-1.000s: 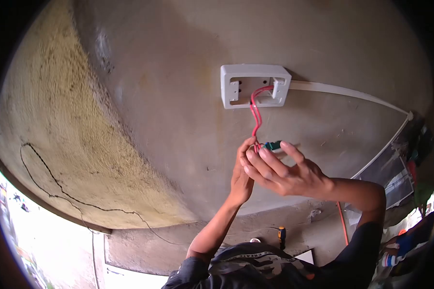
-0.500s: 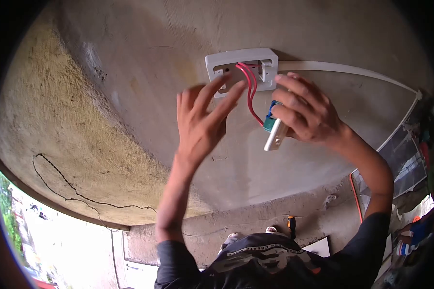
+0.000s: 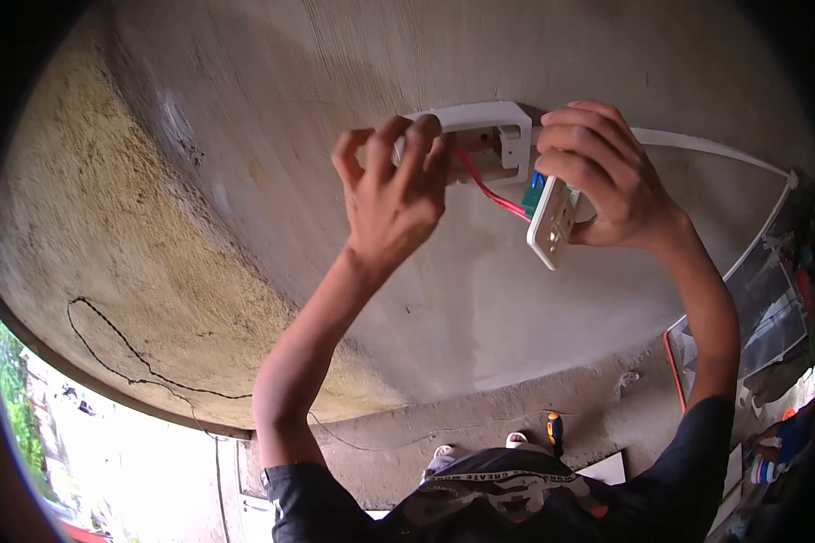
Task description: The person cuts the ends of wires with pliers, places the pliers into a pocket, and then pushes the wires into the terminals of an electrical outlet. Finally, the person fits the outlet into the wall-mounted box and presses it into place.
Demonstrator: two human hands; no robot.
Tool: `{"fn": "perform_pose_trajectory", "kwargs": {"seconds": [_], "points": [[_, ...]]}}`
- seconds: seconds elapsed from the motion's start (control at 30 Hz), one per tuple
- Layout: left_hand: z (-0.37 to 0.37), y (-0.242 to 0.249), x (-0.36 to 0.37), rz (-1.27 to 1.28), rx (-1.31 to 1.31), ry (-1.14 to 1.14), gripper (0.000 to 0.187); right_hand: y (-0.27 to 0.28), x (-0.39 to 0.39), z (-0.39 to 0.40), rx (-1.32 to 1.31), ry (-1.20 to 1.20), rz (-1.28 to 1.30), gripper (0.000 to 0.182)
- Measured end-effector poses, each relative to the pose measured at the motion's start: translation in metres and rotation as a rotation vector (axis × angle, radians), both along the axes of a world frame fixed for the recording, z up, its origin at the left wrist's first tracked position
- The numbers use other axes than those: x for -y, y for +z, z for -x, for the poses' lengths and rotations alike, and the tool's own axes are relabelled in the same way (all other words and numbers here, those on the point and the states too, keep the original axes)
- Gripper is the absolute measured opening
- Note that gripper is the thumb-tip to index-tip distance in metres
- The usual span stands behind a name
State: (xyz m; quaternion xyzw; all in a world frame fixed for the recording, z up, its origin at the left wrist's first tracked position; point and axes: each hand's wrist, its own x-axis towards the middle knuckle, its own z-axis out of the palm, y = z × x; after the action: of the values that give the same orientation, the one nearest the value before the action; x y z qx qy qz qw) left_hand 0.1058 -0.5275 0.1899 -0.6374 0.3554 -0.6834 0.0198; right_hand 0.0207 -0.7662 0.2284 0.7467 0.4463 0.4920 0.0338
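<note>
A white surface-mount wall box (image 3: 522, 136) is on the grey wall, its front open. Over its left side, my left hand (image 3: 391, 185) has its fingers curled; the fingertips and whatever they hold are hidden. Red wires (image 3: 493, 197) run out of the box beside that thumb and index finger. They lead down to the green-and-blue back of a white socket faceplate (image 3: 552, 228). My right hand (image 3: 611, 181) grips this faceplate from the right, thumb below and fingers above. The plate is tilted and apart from the box.
White cable trunking (image 3: 697, 145) runs right from the box along the wall. On the floor below lies a yellow-and-black screwdriver (image 3: 555, 433), near my feet. A dark cord (image 3: 145, 362) hangs at left. Another person's arm (image 3: 770, 448) shows at the right edge.
My right hand and the faceplate have moved right and slightly up, drawing the red wires into a more slanted line. My left hand has shifted slightly right, its fingers now curled at the box.
</note>
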Motion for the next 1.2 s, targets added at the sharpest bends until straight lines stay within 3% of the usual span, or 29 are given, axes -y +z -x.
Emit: {"fn": "perform_pose_trajectory", "kwargs": {"seconds": [0.07, 0.23, 0.3, 0.37, 0.43, 0.47, 0.57, 0.8, 1.0, 1.07, 1.2], "points": [[0.001, -0.003, 0.004, -0.006, -0.001, 0.082, 0.014, 0.004, 0.002, -0.002, -0.007, -0.023, -0.024, 0.063], [0.002, -0.009, 0.011, -0.076, -0.019, 0.312, 0.01, 0.004, 0.009, -0.012, -0.076, -0.016, -0.109, 0.076], [0.004, -0.007, 0.015, -0.134, -0.022, 0.381, 0.038, -0.001, 0.008, -0.016, -0.086, 0.0, -0.119, 0.083], [0.006, -0.006, 0.014, -0.165, -0.008, 0.425, 0.041, -0.003, 0.003, -0.017, -0.053, 0.051, -0.071, 0.089], [0.008, -0.005, 0.014, -0.123, -0.212, 0.222, 0.028, -0.005, -0.004, -0.021, -0.04, 0.129, -0.066, 0.089], [0.006, -0.006, 0.011, -0.139, -0.209, 0.279, 0.044, -0.006, -0.005, -0.021, -0.012, 0.136, -0.04, 0.086], [0.002, -0.005, 0.004, -0.135, -0.218, 0.153, 0.058, -0.012, -0.009, -0.025, 0.06, 0.148, -0.008, 0.078], [-0.001, -0.009, 0.006, -0.136, -0.17, 0.203, 0.064, -0.024, -0.035, -0.035, 0.153, 0.218, -0.159, 0.07], [-0.003, -0.01, 0.003, -0.077, -0.188, 0.103, 0.047, -0.015, -0.02, -0.027, 0.066, 0.184, -0.133, 0.059], [-0.008, -0.013, 0.005, -0.006, -0.236, -0.097, 0.022, -0.015, -0.006, -0.024, 0.093, 0.122, -0.053, 0.055], [-0.007, -0.007, 0.001, -0.002, -0.092, -0.038, 0.015, -0.025, -0.001, -0.026, 0.207, -0.001, 0.07, 0.041]]}}
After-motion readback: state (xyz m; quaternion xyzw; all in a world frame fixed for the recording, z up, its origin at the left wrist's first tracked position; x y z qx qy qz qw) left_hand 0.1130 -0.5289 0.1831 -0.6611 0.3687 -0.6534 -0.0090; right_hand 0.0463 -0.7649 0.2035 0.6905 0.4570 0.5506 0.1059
